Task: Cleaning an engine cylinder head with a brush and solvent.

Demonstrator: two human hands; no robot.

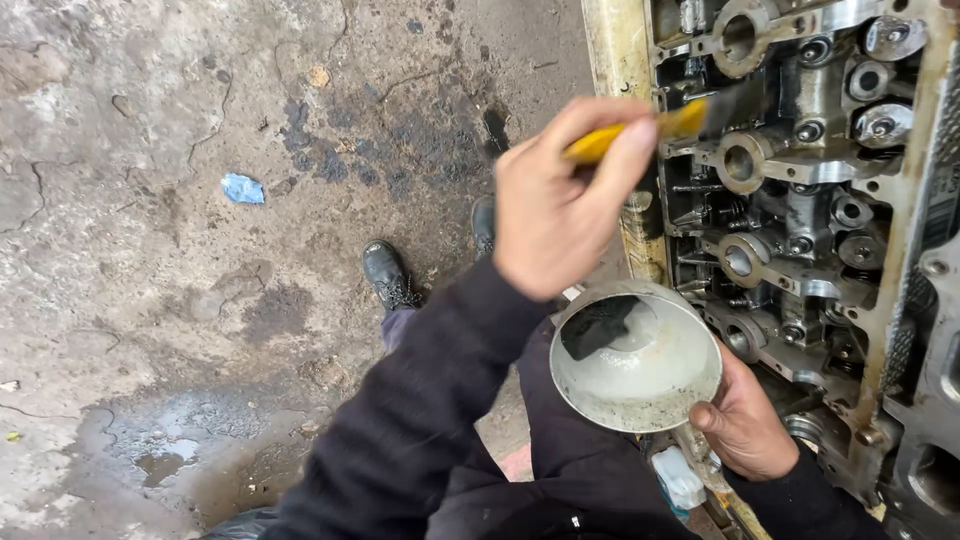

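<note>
My left hand (555,205) grips the yellow handle of a paintbrush (640,132), whose dark bristles reach over the exposed top of an oily engine cylinder head (800,200) at the right. Lower down, my right hand (745,425) holds a round metal bowl (640,400) by its rim, close to the engine's near edge. The bowl holds a film of pale greyish liquid and a dark lump (597,325) at its upper left. Both arms wear dark sleeves.
The engine's yellowed edge (615,60) runs down the frame. Left of it is cracked concrete floor with oil stains, a puddle (160,460) and a blue scrap (242,188). My black boots (388,275) stand below. A white plastic container (680,480) lies under the bowl.
</note>
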